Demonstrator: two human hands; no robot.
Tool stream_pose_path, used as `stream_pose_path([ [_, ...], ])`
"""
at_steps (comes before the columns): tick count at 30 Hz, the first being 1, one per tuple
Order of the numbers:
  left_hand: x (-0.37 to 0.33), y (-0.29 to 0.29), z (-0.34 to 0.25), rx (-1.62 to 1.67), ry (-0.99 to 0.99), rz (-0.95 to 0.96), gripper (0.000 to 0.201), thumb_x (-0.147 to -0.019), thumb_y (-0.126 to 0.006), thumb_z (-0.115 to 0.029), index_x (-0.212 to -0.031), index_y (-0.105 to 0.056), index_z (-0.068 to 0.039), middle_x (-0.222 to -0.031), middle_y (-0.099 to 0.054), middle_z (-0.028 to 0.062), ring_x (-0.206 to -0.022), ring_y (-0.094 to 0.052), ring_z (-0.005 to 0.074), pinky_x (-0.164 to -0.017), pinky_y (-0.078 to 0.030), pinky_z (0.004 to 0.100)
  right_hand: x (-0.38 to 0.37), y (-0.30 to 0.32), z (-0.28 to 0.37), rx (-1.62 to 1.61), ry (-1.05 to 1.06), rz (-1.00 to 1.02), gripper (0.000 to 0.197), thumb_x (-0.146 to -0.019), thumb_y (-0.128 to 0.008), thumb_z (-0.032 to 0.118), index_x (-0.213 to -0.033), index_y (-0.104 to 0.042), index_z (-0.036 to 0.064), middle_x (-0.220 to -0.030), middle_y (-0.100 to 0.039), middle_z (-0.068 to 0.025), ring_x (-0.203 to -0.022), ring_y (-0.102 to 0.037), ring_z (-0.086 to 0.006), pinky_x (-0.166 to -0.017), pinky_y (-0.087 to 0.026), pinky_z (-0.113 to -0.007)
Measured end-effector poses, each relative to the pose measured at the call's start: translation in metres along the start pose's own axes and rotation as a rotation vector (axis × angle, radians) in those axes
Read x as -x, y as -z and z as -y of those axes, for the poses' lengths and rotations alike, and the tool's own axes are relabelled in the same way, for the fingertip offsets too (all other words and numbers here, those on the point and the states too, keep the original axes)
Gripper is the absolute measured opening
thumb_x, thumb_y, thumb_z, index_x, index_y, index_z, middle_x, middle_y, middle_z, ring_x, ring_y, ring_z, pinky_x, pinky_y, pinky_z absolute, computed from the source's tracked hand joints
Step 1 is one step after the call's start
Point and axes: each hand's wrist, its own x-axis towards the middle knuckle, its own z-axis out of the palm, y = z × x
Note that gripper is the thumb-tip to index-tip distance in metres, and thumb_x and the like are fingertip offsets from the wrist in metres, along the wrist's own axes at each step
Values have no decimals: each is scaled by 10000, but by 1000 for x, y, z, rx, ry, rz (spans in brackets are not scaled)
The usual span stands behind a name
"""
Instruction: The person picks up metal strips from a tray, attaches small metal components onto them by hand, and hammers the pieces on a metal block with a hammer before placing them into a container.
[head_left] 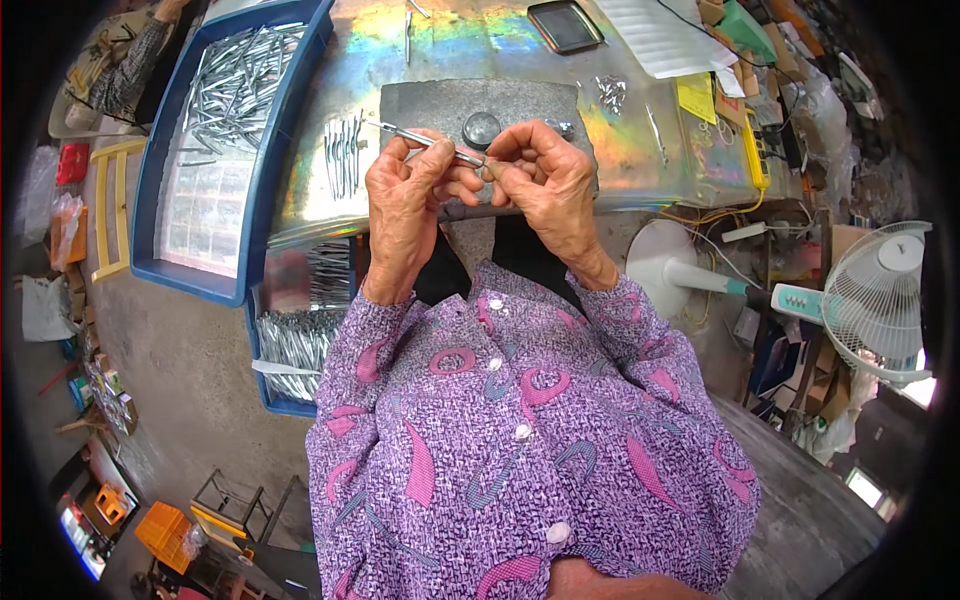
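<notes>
My left hand (408,200) is closed around a slender silver metal rod (408,134), with the thumb on top and the thin tip sticking out to the left. At the rod's other end, the fingertips of my right hand (545,180) are pinched together. Whether they hold the rod's end or a small part against it is hidden. Both hands are over the near edge of a dark grey pad (430,98). Just beyond them sits a round dark metal piece (481,130). Several similar slender metal pieces (343,155) lie in a row left of my left hand.
A blue tray (256,150) of loose metal strips stands at the left, with another blue bin (283,408) of metal pieces below. Small metal parts (610,93), a dark rectangular dish (566,25) and a yellow power strip (755,160) are on the table. White fans (876,300) stand right.
</notes>
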Motion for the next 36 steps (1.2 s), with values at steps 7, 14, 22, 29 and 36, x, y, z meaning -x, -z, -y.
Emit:
stream_pose_path([
  [7,1,-2,0,-136,-79,-20,129,-865,-550,-51,-943,-508,43,-757,-623,150,-620,-627,168,-517,-522,243,1,-8,-19,47,134,-62,107,-797,-531,-59,-882,-500,-1,-767,-550,-36,-650,-557,-59,-528,-474,-200],
  [14,-1,-2,3,-200,-80,-78,152,-847,-578,-48,-959,-557,53,-747,-630,126,-606,-621,151,-523,-517,231,-2,-11,-25,76,137,-98,114,-803,-533,-62,-887,-488,1,-771,-546,-40,-648,-566,-69,-525,-469,-204],
  [22,-12,0,7,-409,-191,-74,107,-825,-590,-19,-912,-579,43,-711,-633,97,-597,-605,121,-511,-491,213,0,-10,-27,-99,45,-86,146,-836,-447,-49,-980,-454,-24,-838,-555,-89,-662,-587,-98,-505,-452,-195],
  [29,-34,-1,17,-466,-261,-70,85,-851,-577,-56,-893,-570,18,-780,-645,102,-626,-605,122,-532,-499,221,-6,-5,-29,-62,57,-32,249,-825,-387,-71,-1069,-423,-34,-905,-555,-117,-724,-604,-130,-500,-451,-198],
  [36,-56,5,30,-475,-234,-89,37,-852,-549,-46,-879,-559,-22,-701,-604,41,-578,-573,74,-468,-461,190,4,23,-33,2,70,-184,260,-826,-407,-67,-1084,-427,-42,-929,-559,-124,-728,-592,-120,-522,-454,-198],
])
